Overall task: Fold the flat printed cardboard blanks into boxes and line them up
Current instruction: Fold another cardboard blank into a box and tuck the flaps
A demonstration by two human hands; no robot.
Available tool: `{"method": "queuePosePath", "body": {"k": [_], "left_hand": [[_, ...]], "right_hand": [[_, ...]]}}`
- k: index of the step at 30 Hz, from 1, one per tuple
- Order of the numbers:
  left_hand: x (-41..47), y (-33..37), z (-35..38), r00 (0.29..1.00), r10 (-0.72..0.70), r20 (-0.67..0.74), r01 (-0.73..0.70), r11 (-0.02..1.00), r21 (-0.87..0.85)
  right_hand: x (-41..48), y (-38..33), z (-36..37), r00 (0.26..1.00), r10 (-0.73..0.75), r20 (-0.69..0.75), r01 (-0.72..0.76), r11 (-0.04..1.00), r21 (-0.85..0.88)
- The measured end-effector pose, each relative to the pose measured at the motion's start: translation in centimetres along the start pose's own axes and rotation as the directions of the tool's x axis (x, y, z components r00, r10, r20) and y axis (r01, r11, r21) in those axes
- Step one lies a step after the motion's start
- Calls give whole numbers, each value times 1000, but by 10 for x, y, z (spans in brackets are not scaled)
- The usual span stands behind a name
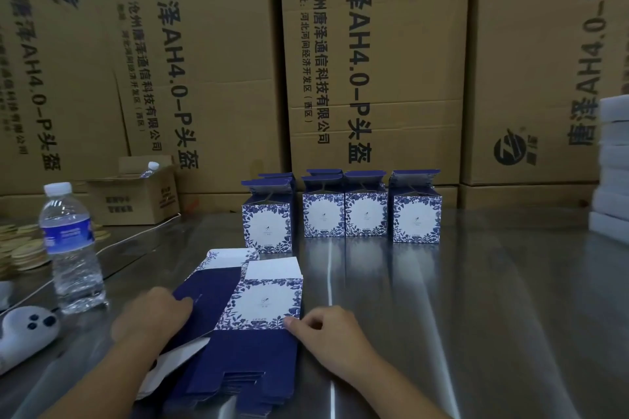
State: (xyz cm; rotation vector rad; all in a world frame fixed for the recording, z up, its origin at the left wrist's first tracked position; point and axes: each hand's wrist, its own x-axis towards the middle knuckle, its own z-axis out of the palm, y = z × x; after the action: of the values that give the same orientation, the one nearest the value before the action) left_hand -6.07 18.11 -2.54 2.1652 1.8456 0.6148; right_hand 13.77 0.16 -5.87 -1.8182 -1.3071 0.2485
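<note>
A stack of flat blue-and-white printed blanks lies on the steel table in front of me. The top blank shows its floral white panel. My left hand rests on the stack's dark blue left part, fingers curled at its edge. My right hand pinches the top blank's right edge near the panel's lower corner. Several folded boxes with open top flaps stand in a row farther back; the leftmost box sits a little nearer to me.
A water bottle stands at the left, with a plush toy and stacked round discs near it. A small open carton sits behind. Large cartons wall the back. White foam pieces are stacked at right.
</note>
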Motion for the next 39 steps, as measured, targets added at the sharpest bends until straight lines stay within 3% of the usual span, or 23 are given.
{"method": "queuePosePath", "body": {"k": [8, 12, 16, 21, 24, 26, 30, 36, 39], "left_hand": [[-13, 4, -6, 986, -78, -146, 71, 996, -53], [-19, 6, -9, 979, -49, -199, 41, 998, -44], [-25, 16, -12, 988, 1, -154, -7, 999, -42], [-25, 13, -16, 998, -27, -60, 26, 1000, -3], [-24, 3, -17, 993, -70, -90, 60, 993, -106], [-25, 0, -18, 986, -96, -134, 69, 979, -191], [-27, 4, -24, 980, -112, -164, 60, 954, -294], [-20, 29, -24, 994, -95, -59, 56, 881, -470], [-24, 54, -25, 997, -83, 5, 61, 690, -722]], "right_hand": [[1, 1, 0, 995, 18, 103, -15, 999, -32], [1, -2, -1, 994, 36, 101, -41, 998, 45], [2, -7, -6, 995, 94, 31, -99, 971, 216], [-4, -10, -8, 996, 84, 35, -89, 983, 158], [-6, -15, -10, 999, 34, -11, -31, 980, 195], [-9, -21, -14, 999, 50, 19, -53, 921, 386], [-13, -31, -22, 984, 103, 149, -180, 634, 752], [-2, -29, -62, 974, 221, 42, -141, 453, 881], [0, -19, -91, 971, 238, -4, -97, 409, 907]]}}
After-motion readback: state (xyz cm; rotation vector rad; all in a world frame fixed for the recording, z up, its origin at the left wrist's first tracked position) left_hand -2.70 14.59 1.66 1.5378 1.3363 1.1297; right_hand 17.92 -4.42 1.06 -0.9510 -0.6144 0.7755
